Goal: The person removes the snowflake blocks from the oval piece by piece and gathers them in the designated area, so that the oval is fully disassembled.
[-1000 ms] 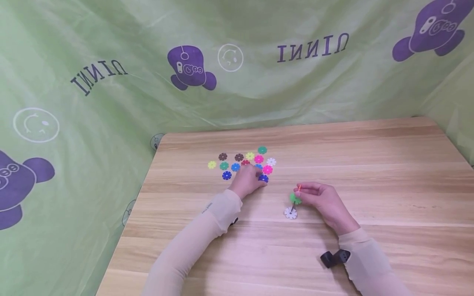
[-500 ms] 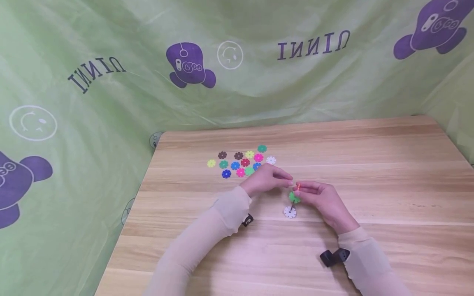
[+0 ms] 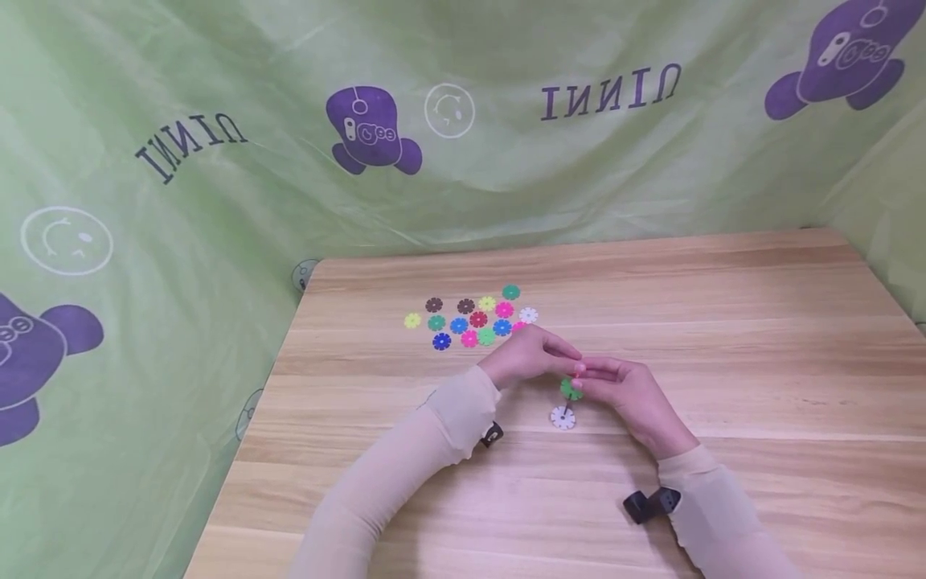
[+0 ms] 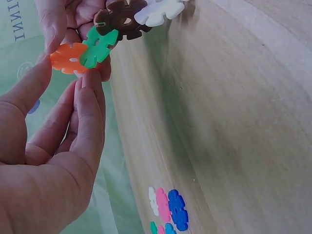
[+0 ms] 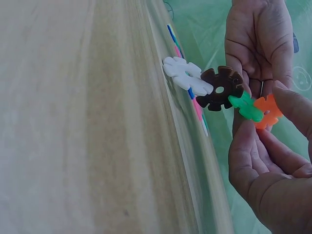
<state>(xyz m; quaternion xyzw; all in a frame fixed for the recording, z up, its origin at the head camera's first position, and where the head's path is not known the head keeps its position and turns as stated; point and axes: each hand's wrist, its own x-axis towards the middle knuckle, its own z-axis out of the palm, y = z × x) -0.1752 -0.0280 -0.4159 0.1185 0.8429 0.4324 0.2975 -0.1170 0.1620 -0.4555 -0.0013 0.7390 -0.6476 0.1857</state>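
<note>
In the wrist views, a chain of interlocking snowflake discs joins a white disc (image 5: 183,75), a brown disc (image 5: 229,80), a green disc (image 4: 100,46) and an orange disc (image 4: 68,58). The right hand (image 3: 640,402) pinches the chain at its orange and green end. Against it, the left hand (image 3: 531,354) has thumb and fingertips on the orange disc, pinching it from the other side. Fingertips of both hands meet here, hiding part of the orange disc in the head view. The white disc hangs lowest, close above the table or touching it; I cannot tell which.
Loose snowflake discs lie beyond the left hand, among them a red disc (image 3: 478,319), a dark blue disc (image 3: 441,342) and a yellow disc (image 3: 412,321). They rest on the wooden table (image 3: 723,322). Green printed cloth (image 3: 506,185) hangs behind and left of it.
The left hand has left the loose discs, moved right and met the right hand at the orange disc. The right hand and the chain have hardly moved.
</note>
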